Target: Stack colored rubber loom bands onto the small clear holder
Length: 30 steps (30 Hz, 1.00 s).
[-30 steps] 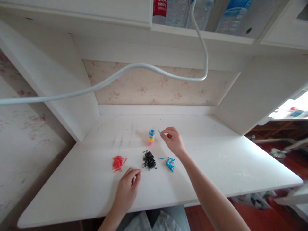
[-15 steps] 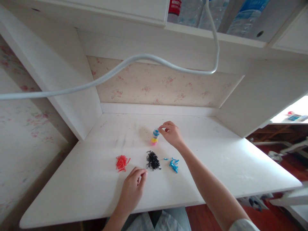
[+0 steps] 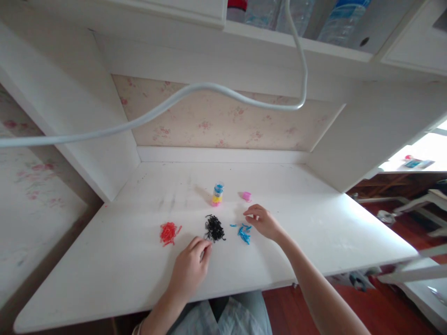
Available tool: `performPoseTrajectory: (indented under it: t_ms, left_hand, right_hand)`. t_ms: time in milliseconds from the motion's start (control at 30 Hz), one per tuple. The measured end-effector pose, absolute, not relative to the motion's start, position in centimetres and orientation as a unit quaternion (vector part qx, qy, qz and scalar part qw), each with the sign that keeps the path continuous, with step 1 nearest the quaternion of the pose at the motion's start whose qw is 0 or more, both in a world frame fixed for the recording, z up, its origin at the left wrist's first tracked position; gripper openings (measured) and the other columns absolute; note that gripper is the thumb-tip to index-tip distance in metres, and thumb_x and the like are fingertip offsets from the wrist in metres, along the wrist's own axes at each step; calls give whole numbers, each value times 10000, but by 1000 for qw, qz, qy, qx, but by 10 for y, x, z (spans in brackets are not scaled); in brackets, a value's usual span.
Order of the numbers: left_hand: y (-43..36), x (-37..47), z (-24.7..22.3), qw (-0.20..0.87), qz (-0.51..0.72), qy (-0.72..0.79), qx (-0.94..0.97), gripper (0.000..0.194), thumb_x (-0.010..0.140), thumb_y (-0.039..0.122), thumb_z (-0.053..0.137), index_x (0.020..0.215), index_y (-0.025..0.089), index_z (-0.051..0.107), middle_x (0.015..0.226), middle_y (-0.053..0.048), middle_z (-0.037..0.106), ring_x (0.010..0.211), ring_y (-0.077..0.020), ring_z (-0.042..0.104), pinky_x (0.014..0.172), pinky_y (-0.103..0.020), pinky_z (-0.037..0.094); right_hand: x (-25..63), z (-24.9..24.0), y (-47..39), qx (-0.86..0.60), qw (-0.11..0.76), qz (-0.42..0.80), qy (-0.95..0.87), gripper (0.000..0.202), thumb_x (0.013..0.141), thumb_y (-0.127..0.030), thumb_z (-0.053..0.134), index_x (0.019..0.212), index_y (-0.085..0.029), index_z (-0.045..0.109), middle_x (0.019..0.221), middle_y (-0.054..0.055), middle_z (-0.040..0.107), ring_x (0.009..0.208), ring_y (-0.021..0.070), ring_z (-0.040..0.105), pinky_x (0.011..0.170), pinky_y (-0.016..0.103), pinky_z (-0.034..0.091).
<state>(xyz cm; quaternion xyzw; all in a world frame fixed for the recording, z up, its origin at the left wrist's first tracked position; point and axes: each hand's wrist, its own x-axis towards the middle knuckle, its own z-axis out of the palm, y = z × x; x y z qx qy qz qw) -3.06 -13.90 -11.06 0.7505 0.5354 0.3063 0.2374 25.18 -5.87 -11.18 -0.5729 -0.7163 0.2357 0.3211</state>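
Note:
My right hand (image 3: 262, 220) hovers just behind and to the right of a small pile of shiny blue strips (image 3: 244, 233), fingers bent and slightly apart, with nothing visible in them. Curled with thumb and fingertips together, my left hand (image 3: 191, 263) rests on the desk in front of a pile of small black strips or loops (image 3: 214, 228); nothing shows in it. A pile of red strips (image 3: 169, 232) lies to its left. Behind the black pile stands a small clear jar (image 3: 218, 194) with pink, yellow and blue layers inside. A pink cap (image 3: 247, 196) lies right of the jar.
The white desk (image 3: 115, 260) has a back panel and side walls. A thick white cable (image 3: 209, 87) hangs across the view in front of the shelf. Plastic bottles (image 3: 344, 21) stand on the shelf above.
My right hand has moved from the jar's mouth toward me, close to the blue strips, uncovering the pink cap. My left hand stays near the black pile. The view has shifted slightly.

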Motion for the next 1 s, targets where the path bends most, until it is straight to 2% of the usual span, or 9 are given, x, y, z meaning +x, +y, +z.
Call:
performPoseTrajectory:
  t_ms: [100,233,367,600,833,1000]
  left_hand:
    - [-133,-16,-104,184,249,529,790,254,934,269,383,945,252,636,929,-35,637,825,-154,623,737,-252,476]
    - [-116,7,-92,113,182,514,831,210,921,261,421,908,259,631,904,-22,621,808,-147,616,681,-239,458]
    - [-93,27,-85,70,137,500,852,167,901,253,465,881,237,630,905,-32,605,825,-166,605,660,-256,452]
    - [-67,45,-87,45,82,476,875,165,882,214,489,839,199,648,929,-52,589,832,-175,597,675,-283,464]
    - [-62,52,-89,55,74,465,880,232,914,203,430,839,206,650,913,-38,590,839,-159,598,682,-268,463]
    - [-59,43,-64,43,156,482,861,237,943,272,408,907,236,639,939,-13,588,864,-133,592,707,-229,447]
  right_hand:
    - [266,-130,-77,-575,314,248,-714,199,794,-302,574,890,-229,732,969,53,618,676,123,566,653,271,479]
    - [274,-136,-91,-575,309,241,-718,222,819,-311,557,937,-241,731,1009,59,598,790,147,589,713,272,483]
    - [273,-135,-96,-578,317,224,-718,221,843,-339,533,878,-240,728,1021,53,587,855,158,587,765,278,474]
    - [275,-139,-98,-580,390,201,-686,308,886,-414,479,822,-206,698,989,70,604,841,164,587,724,269,466]
    - [279,-135,-97,-598,469,207,-616,391,866,-505,498,725,-181,665,916,89,611,805,178,569,702,283,440]
    - [281,-133,-98,-601,495,218,-589,393,854,-522,510,724,-180,653,903,83,605,821,183,562,735,293,427]
